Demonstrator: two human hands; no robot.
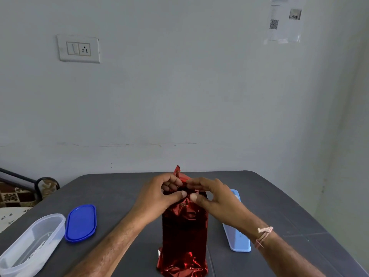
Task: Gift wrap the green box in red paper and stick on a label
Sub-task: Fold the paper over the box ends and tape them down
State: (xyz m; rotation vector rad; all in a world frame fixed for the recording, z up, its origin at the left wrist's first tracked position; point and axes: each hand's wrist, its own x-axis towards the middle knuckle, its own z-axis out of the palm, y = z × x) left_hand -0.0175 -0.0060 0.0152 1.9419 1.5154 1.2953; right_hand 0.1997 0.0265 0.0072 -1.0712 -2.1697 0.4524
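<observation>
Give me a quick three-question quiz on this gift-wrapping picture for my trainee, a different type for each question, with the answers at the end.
1. True or false: the blue lid is fitted on the clear container.
2. Multiple choice: where do the left hand and right hand pinch the red paper? A) at its top end B) at its base C) at its middle
3. Fill in: the light-blue tray lies on the table, partly hidden by the person's ____ forearm.

Key: 1 false, the lid lies beside the container; 2 A; 3 right.
</observation>
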